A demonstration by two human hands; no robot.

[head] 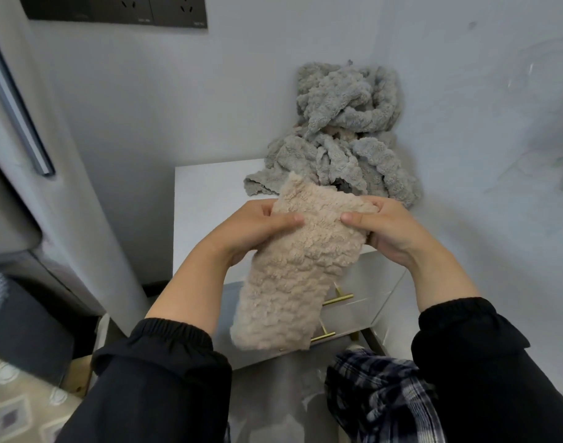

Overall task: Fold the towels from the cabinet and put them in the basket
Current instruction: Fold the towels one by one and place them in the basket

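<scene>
A beige fluffy towel [289, 266] hangs folded lengthwise in the air in front of a white cabinet [203, 199]. My left hand [257, 228] grips its upper left edge, thumb on the front. My right hand [385, 231] grips the upper right edge the same way. The towel's lower end dangles over the cabinet's open drawers. A heap of grey fluffy towels [344, 132] lies crumpled on the cabinet top, against the wall corner. No basket is in view.
Gold bar handles [337, 298] show on the drawer fronts below the towel. A grey door with a long handle [17, 107] stands at the left. Dark wall sockets [113, 9] sit above. My plaid-clad knee [379, 394] is at the bottom.
</scene>
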